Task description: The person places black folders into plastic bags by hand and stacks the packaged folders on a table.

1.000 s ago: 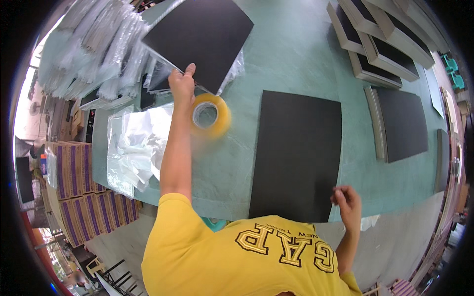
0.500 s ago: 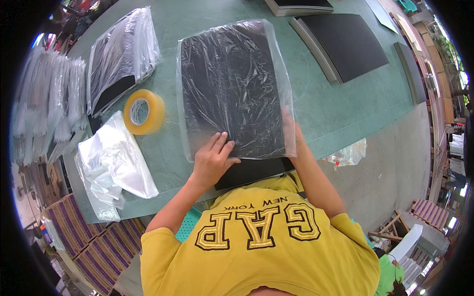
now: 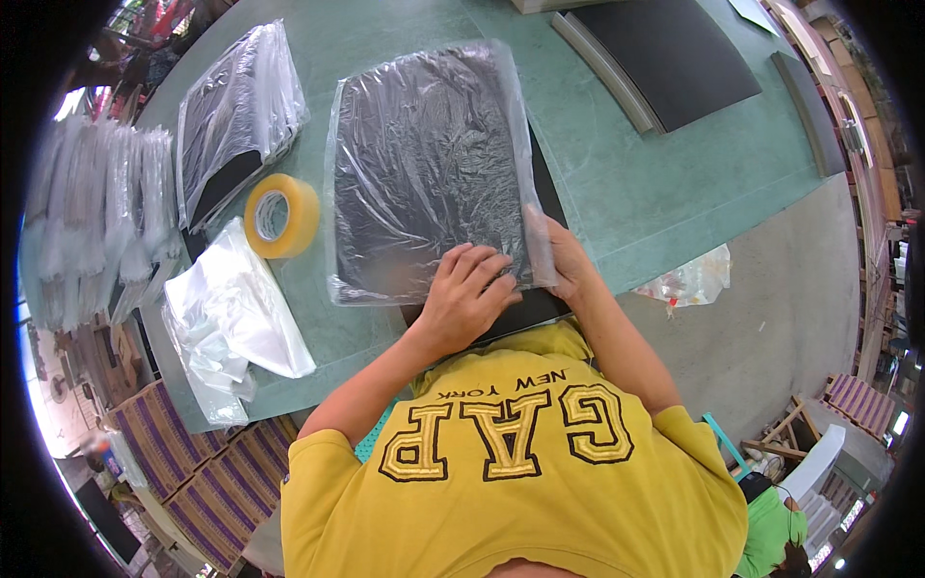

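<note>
While the left hand (image 3: 467, 294) lies flat with fingers spread on the near edge of the clear crinkled plastic bag (image 3: 424, 164), it holds nothing; it only presses the film down onto the flat black rectangular board (image 3: 525, 310) that is going into it. The right hand (image 3: 559, 260) is at the bag's near right corner, fingers curled on the film, so it seems to pinch the bag mouth and the board edge together, though I cannot tell exactly how tight. Most of the board is already inside the bag, and only a dark strip shows at the near side, just in front of the person's yellow shirt (image 3: 511, 462). I think the step goes well if the palm keeps the film smooth while the other hand draws the mouth evenly, so the corner does not tear the plastic. Both forearms come from the lower edge, elbows bent, wrists low over the green table (image 3: 617, 183). Beside the bag on the left stands a roll of yellowish tape (image 3: 280, 216), and nearer lies a pile of empty clear bags (image 3: 226, 318)
</note>
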`<act>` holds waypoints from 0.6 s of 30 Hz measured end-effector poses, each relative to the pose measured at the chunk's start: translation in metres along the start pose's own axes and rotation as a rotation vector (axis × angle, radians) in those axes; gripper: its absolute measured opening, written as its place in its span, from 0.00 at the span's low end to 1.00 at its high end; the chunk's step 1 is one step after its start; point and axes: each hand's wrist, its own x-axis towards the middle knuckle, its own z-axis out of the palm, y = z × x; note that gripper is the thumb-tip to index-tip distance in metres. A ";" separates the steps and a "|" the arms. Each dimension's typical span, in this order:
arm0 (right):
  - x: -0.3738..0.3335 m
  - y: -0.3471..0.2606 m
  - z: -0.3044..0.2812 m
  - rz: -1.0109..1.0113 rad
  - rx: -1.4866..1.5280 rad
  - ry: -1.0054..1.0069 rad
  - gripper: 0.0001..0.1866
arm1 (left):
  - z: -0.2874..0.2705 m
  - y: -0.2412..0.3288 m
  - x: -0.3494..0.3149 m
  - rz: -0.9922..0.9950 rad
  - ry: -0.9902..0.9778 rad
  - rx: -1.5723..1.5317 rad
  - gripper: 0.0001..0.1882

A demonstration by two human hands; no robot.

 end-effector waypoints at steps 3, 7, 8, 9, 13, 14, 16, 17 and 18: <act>-0.003 0.001 0.003 0.021 0.022 0.107 0.17 | 0.005 -0.003 0.005 -0.004 0.017 -0.011 0.07; -0.004 -0.001 -0.004 0.094 0.177 -0.059 0.17 | -0.001 -0.006 0.012 -0.232 0.130 -0.244 0.04; -0.002 0.001 -0.006 0.074 0.172 -0.059 0.18 | -0.009 -0.004 0.016 -0.324 0.152 -0.261 0.04; 0.000 0.004 -0.008 0.054 0.167 -0.058 0.18 | -0.016 -0.003 0.020 -0.416 0.173 -0.278 0.04; -0.002 0.011 -0.001 -0.040 -0.407 0.047 0.21 | -0.035 0.006 0.033 -0.338 0.162 -0.313 0.05; -0.001 0.013 0.002 -0.084 -0.503 0.078 0.21 | -0.033 0.009 0.031 -0.329 0.112 -0.341 0.06; 0.001 0.016 0.009 -0.176 -0.697 0.142 0.22 | -0.024 0.015 0.027 -0.306 0.014 -0.400 0.06; 0.000 0.013 0.012 -0.105 -0.594 0.174 0.23 | -0.024 0.016 0.025 -0.235 -0.020 -0.342 0.07; -0.001 0.008 0.016 -0.035 -0.491 0.205 0.23 | -0.025 0.017 0.024 -0.164 -0.054 -0.283 0.08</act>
